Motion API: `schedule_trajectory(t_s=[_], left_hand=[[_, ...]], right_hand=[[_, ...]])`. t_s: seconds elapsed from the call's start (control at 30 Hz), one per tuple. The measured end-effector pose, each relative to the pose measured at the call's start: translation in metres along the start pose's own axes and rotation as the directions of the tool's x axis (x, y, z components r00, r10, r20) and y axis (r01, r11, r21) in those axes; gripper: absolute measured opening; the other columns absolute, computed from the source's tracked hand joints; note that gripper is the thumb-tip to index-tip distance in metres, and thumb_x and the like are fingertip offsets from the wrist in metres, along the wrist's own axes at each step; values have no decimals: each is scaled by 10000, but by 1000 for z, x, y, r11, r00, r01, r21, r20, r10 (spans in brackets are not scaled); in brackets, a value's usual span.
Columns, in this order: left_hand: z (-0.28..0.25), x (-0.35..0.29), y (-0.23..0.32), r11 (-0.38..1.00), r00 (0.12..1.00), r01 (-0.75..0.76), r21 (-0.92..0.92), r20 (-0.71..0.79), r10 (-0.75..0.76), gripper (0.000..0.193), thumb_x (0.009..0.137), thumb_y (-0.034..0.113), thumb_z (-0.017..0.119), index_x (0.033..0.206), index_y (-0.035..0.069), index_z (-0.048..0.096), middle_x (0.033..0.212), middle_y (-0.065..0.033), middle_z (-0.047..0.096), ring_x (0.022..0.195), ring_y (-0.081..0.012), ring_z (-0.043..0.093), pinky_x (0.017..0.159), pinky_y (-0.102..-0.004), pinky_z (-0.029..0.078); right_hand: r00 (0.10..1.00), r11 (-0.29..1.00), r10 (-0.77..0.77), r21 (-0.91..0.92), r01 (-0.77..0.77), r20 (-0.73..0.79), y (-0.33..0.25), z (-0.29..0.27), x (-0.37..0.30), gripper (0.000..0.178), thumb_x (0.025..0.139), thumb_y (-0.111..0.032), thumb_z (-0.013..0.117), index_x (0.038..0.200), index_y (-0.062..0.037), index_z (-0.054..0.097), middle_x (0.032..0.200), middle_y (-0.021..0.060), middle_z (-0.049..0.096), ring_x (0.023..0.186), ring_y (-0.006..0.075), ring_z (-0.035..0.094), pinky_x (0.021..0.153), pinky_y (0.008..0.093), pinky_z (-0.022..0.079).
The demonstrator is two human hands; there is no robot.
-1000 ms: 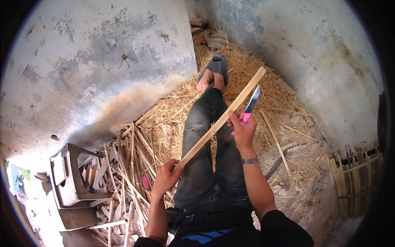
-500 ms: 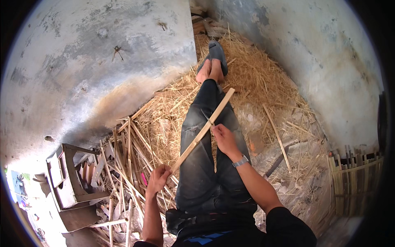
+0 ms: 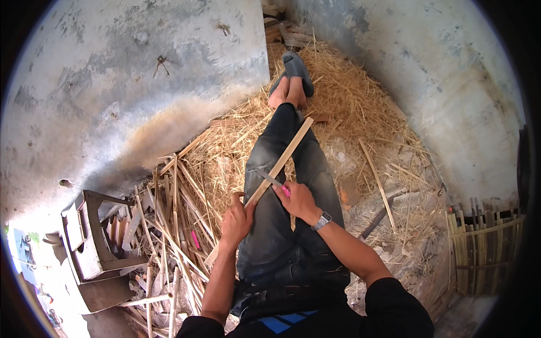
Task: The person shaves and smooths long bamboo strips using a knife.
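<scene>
A pale flat strip, bamboo or wood point(image 3: 292, 149), slants across my thighs, its far end near my shins. My left hand point(image 3: 236, 221) is closed around its near end, beside my left thigh. In my right hand point(image 3: 300, 201) is a knife point(image 3: 270, 178) with a pink handle, gripped with the fingers wrapped round it. Its blade lies across the strip a little beyond my left hand and points to the left. The fingers hide part of the handle, and my left hand covers the strip's near end.
Straw and shavings point(image 3: 355, 96) spread around my outstretched legs. On the left lie piled sticks point(image 3: 174, 236), a pink object point(image 3: 195, 239) and a worn box-like frame point(image 3: 84, 242). A slatted basket point(image 3: 487, 242) stands at right. Stained walls point(image 3: 169, 73) rise ahead on both sides.
My right hand and the knife have moved down and left along the strip, closer to my left hand. My left hand has shifted up and right. The strip's far end has moved slightly left.
</scene>
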State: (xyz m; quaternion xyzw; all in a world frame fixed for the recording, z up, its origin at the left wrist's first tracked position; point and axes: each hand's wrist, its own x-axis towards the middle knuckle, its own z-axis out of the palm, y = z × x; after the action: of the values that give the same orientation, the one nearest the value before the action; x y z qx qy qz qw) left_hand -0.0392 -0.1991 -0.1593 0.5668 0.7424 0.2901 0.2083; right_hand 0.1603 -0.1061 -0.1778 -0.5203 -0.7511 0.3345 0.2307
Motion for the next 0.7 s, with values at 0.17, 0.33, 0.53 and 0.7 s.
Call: schedule_trajectory(t_s=[0.17,0.33,0.53,0.7], left_hand=[[-6,2,16,998,998,57,0,15,-57,315,971,296,672,1069,6,594,621,-200,613,605,-413,642,588,-502,465],[-16,0,28,991,989,131,-13,66,-130,321,958,310,688,974,-4,620,684,-251,650,675,-447,669,614,-509,504],[-16,-25,22,984,984,175,-39,42,-173,343,960,310,696,884,-16,620,699,-258,667,661,-449,680,598,-494,519],[-26,-44,19,985,986,166,-40,4,-166,317,954,272,709,861,-17,616,670,-240,658,625,-400,685,577,-459,511]], right_hand=[[998,1000,-2,9,1,55,-1,13,-11,607,996,-492,575,652,6,626,627,258,600,651,468,627,591,533,476],[995,997,8,-81,0,101,-8,9,-9,615,1001,-527,543,698,-7,668,668,254,648,695,456,664,642,531,526],[994,973,-94,-204,104,58,-7,22,-18,581,975,-538,580,702,-38,694,637,208,659,601,399,670,557,502,532],[972,948,-234,-218,233,24,-6,27,-17,543,957,-535,608,705,-61,691,617,165,662,532,361,656,510,467,521]])
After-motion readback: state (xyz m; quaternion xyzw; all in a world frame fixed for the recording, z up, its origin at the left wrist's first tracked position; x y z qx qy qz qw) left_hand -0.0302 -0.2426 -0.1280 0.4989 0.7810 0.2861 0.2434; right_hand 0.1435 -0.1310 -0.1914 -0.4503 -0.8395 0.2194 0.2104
